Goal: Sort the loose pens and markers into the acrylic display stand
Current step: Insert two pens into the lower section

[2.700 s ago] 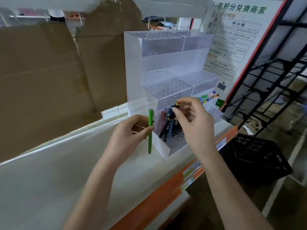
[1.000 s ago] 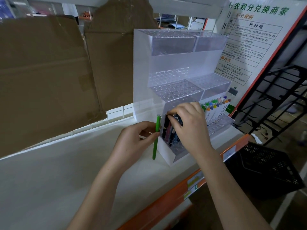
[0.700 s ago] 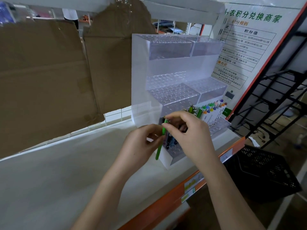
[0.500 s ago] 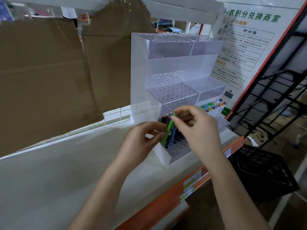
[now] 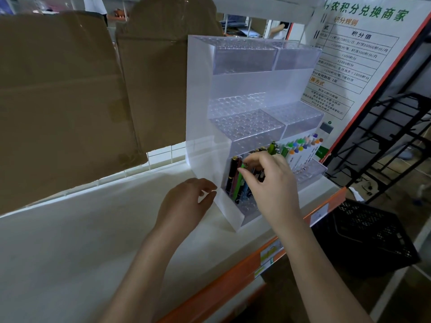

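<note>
**Green pen entering the bottom tier of the stand**

Clearances. The stand (image 5: pixel 200 108) sits on a white shelf (image 5: pixel 70 252), close to the shelf's orange front edge (image 5: pixel 233 278). Open shelf surface extends to the left of the stand and toward the viewer. Cardboard (image 5: pixel 58 101) closes off the rear of the shelf. A poster (image 5: pixel 363 54) stands directly to the right of the stand, and a black crate (image 5: pixel 373 236) sits below the shelf edge on that side. The second tier overhangs the bottom tier, limiting headroom above the pens there.

Hand pose. The right hand (image 5: pixel 270 183) reaches in from the front, forearm rising from lower right. Its thumb and forefinger pinch the top of the green pen (image 5: pixel 238 185); the remaining fingers curl over the neighbouring pens. The left hand (image 5: pixel 186 203) hovers just beside the stand's left wall, fingers loosely curled and holding nothing. Contact with the wall cannot be confirmed.

Pen orientation. The green pen stands in the left section of the bottom tier, long axis near vertical, with the top leaning back and slightly right. Its lower end points down into the perforated base. A black pen (image 5: pixel 231 176) stands just beside it on the left at a similar lean. Coloured-cap markers (image 5: pixel 303 145) stand in the right section.
</note>
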{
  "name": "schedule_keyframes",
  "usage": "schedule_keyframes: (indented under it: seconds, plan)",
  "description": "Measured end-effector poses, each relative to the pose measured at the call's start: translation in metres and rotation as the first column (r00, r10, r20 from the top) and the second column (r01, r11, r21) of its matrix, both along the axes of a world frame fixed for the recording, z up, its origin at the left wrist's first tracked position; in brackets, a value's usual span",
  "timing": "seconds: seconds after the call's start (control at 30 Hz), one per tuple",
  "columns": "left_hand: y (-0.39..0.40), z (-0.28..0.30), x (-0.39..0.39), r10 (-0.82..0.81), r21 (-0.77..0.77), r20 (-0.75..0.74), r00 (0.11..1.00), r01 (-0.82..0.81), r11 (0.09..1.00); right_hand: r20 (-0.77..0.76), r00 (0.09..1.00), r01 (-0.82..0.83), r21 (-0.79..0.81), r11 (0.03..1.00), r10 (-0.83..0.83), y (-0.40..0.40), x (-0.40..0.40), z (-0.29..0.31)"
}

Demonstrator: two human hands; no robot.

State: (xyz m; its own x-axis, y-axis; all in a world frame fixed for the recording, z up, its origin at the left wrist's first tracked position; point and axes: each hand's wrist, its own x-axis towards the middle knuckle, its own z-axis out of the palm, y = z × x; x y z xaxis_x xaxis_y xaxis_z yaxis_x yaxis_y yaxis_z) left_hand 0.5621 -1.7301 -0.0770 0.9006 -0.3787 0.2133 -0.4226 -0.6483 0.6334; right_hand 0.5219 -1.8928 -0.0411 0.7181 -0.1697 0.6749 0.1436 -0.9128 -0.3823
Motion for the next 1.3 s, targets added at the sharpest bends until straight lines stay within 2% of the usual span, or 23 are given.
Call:
schedule_keyframes:
  seconds: [0.1, 0.27, 0.53, 0.8, 1.07, 1.3]
  plan:
    - [0.000, -0.002, 0.001, -0.010, 0.030, -0.007, 1.000, 0.011, 1.000, 0.083, 0.996, 0.021, -0.119, 0.993, -0.011, -0.001, 0.004, -0.008]
    - [0.000, -0.004, 0.000, -0.020, 0.025, -0.003, 1.000, 0.020, 0.999, 0.147, 0.989, 0.037, -0.212, 0.977, -0.005, -0.002, 0.006, -0.011]
    - [0.000, -0.007, -0.001, -0.030, 0.031, -0.008, 1.000, 0.030, 0.999, 0.054, 0.999, 0.009, -0.171, 0.985, 0.000, -0.002, 0.009, -0.005]
    - [-0.001, -0.007, -0.001, -0.030, 0.011, -0.012, 0.999, 0.030, 0.999, 0.081, 0.997, 0.030, -0.213, 0.977, -0.013, 0.000, 0.009, -0.014]
    - [-0.006, -0.004, -0.002, -0.036, 0.061, 0.031, 0.999, 0.034, 0.998, 0.078, 0.997, 0.025, -0.166, 0.986, -0.012, -0.003, 0.007, -0.011]
    - [-0.008, 0.002, -0.009, -0.015, 0.171, 0.054, 0.998, 0.006, 0.985, 0.064, 0.998, -0.013, -0.142, 0.990, 0.023, -0.003, 0.003, -0.004]
